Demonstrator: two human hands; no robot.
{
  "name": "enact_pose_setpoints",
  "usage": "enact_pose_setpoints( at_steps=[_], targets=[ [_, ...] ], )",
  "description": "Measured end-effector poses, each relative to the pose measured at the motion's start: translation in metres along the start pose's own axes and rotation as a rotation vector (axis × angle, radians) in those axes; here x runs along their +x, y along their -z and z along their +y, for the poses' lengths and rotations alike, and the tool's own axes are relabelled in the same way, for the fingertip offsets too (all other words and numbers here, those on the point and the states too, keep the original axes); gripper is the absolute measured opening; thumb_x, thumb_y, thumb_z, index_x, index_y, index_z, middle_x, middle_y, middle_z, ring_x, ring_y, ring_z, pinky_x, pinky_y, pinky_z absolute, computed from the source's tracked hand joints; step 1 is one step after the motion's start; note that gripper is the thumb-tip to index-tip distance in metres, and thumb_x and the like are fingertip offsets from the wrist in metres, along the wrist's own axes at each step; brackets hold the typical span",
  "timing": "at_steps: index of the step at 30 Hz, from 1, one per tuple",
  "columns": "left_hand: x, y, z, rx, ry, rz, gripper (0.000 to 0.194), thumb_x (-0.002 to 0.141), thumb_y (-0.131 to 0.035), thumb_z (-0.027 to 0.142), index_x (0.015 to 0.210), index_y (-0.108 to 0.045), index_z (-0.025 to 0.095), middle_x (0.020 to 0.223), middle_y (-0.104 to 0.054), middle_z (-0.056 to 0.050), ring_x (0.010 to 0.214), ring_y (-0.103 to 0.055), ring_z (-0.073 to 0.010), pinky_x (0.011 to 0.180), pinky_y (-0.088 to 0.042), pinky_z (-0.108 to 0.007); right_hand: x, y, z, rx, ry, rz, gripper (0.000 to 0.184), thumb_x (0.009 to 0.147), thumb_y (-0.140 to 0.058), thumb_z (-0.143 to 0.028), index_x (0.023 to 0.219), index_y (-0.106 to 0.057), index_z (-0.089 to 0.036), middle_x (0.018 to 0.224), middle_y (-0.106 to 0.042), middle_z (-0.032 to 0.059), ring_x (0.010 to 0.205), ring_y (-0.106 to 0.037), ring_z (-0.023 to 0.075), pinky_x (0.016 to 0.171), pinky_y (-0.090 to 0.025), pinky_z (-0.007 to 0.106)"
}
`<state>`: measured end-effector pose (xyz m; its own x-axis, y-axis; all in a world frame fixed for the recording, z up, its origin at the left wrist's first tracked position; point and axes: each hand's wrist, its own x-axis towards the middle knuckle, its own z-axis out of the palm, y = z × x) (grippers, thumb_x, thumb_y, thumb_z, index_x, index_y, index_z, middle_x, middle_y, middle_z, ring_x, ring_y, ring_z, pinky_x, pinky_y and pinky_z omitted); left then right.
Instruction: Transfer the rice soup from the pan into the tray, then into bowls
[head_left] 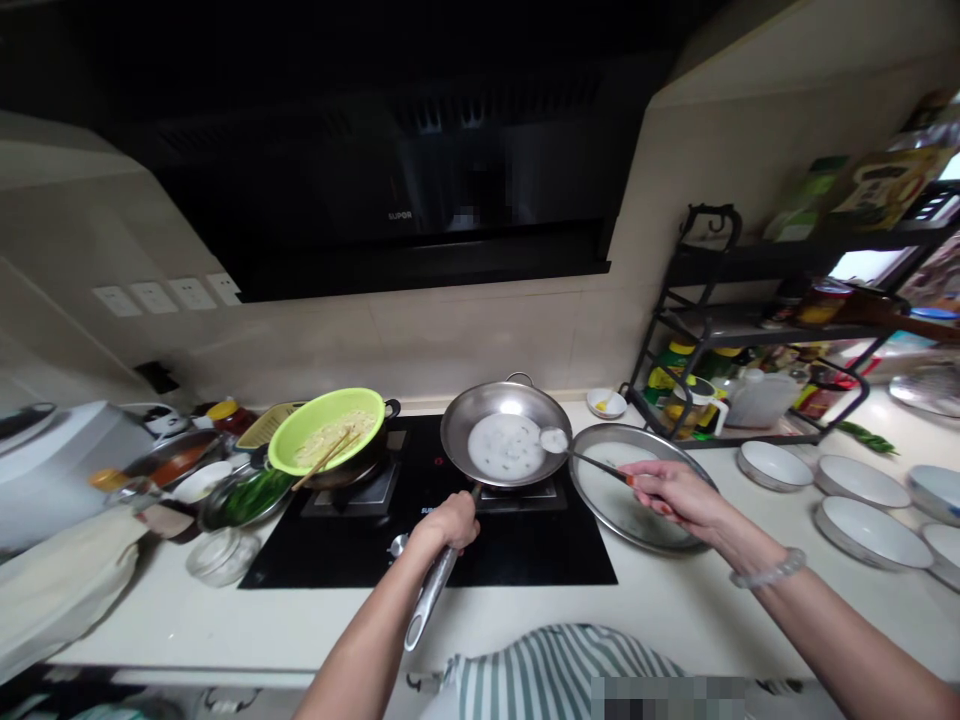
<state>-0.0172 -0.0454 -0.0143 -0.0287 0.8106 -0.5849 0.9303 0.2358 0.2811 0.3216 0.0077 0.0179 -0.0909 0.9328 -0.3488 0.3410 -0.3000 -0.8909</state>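
Note:
My left hand (452, 521) is wrapped round the long metal handle of a steel frying pan (459, 430) on the right burner. A white liquid batter (504, 447) with small dark bits covers the pan's bottom. In my right hand (670, 492) is the dark handle of a ladle (554, 441), whose bowl, with white batter in it, hangs over the pan's right rim. Beneath the ladle handle and my right hand stands a wide metal basin (694, 467) with more white batter in it.
Left of the pan, a green colander (283, 447) of pale strips with chopsticks sits on a dark pot. Bowls (874, 532) stand at the right, below a black spice rack (701, 325). A range hood (420, 270) overhangs the black hob (300, 560). A glass jar (223, 558) stands left.

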Motion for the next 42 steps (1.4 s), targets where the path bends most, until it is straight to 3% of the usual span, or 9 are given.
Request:
enact_pose_setpoints(
  at_steps=[6,12,18,23,28,31,36,39,42],
  targets=[
    [0.001,-0.001,0.0,0.003,0.011,0.005,0.027,0.089,-0.059,0.015,0.112,-0.064,0.003,0.095,-0.078,-0.022,0.076,-0.078,-0.0281,0.056,-0.057,-0.028,-0.008,0.042,0.042,0.068,-0.064,0.127,0.041,0.069,-0.06,-0.03,0.106,-0.067,-0.015,0.053,-0.057,-0.0017,0.04,-0.039,0.0097,0.043,-0.023,0.022],
    [0.004,-0.002,-0.002,0.021,0.012,0.008,0.028,0.091,-0.055,0.016,0.116,-0.061,0.002,0.1,-0.077,-0.023,0.076,-0.078,-0.0266,0.051,-0.053,-0.026,-0.003,0.064,0.099,-0.486,0.177,0.31,0.032,0.08,-0.051,-0.031,0.099,-0.074,-0.02,0.062,-0.071,0.0084,0.063,-0.068,0.027,0.064,-0.052,0.036],
    [0.003,-0.001,-0.002,0.037,0.009,0.012,0.028,0.092,-0.056,0.016,0.116,-0.059,0.002,0.102,-0.077,-0.022,0.078,-0.078,-0.0248,0.054,-0.053,-0.025,-0.014,0.067,0.13,-0.993,0.277,0.479,0.042,0.092,-0.043,-0.029,0.121,-0.071,-0.015,0.098,-0.078,0.0192,0.078,-0.075,0.0356,0.067,-0.055,0.043],
    [0.001,0.0,0.001,0.048,0.021,0.004,0.029,0.092,-0.055,0.016,0.117,-0.059,0.002,0.103,-0.077,-0.023,0.081,-0.078,-0.0262,0.053,-0.053,-0.025,-0.019,0.064,0.139,-1.097,0.278,0.527,0.044,0.09,-0.045,-0.021,0.127,-0.067,-0.017,0.112,-0.076,0.0197,0.073,-0.074,0.0337,0.063,-0.055,0.043],
    [0.002,-0.001,0.0,0.039,0.01,-0.004,0.027,0.092,-0.053,0.014,0.114,-0.061,0.001,0.099,-0.077,-0.022,0.078,-0.078,-0.026,0.049,-0.05,-0.024,-0.006,0.057,0.115,-0.715,0.213,0.48,0.043,0.088,-0.044,-0.031,0.116,-0.072,-0.014,0.07,-0.074,0.011,0.07,-0.073,0.0304,0.069,-0.055,0.039],
    [0.003,-0.002,-0.001,0.041,0.013,-0.007,0.026,0.092,-0.053,0.014,0.113,-0.061,0.002,0.099,-0.077,-0.022,0.076,-0.078,-0.0254,0.048,-0.05,-0.024,0.002,0.04,0.081,-0.515,0.235,0.366,0.051,0.088,-0.044,-0.037,0.124,-0.069,-0.009,0.065,-0.072,0.0074,0.064,-0.07,0.0273,0.067,-0.054,0.037],
    [0.004,-0.002,-0.002,0.039,0.011,-0.005,0.024,0.09,-0.057,0.017,0.111,-0.063,0.006,0.098,-0.078,-0.02,0.075,-0.078,-0.0244,0.052,-0.053,-0.023,0.02,-0.011,0.019,-0.61,0.335,0.117,0.044,0.09,-0.044,-0.027,0.122,-0.071,-0.012,0.067,-0.072,0.0062,0.071,-0.07,0.0251,0.074,-0.05,0.034],
    [0.005,-0.002,-0.002,0.027,0.0,-0.002,0.026,0.089,-0.058,0.016,0.112,-0.064,0.005,0.096,-0.078,-0.02,0.076,-0.078,-0.0257,0.053,-0.054,-0.024,0.038,-0.043,-0.003,-0.781,0.423,0.044,0.034,0.089,-0.047,-0.015,0.106,-0.075,-0.015,0.091,-0.077,0.0132,0.094,-0.071,0.0267,0.083,-0.046,0.031],
    [0.004,-0.002,-0.002,0.016,0.002,0.005,0.028,0.088,-0.059,0.015,0.113,-0.063,0.004,0.095,-0.078,-0.021,0.075,-0.078,-0.0266,0.054,-0.055,-0.025,0.055,-0.066,-0.014,-0.813,0.345,0.005,0.025,0.081,-0.052,-0.004,0.089,-0.074,-0.013,0.096,-0.075,0.019,0.098,-0.069,0.0286,0.08,-0.043,0.03]
  ],
)
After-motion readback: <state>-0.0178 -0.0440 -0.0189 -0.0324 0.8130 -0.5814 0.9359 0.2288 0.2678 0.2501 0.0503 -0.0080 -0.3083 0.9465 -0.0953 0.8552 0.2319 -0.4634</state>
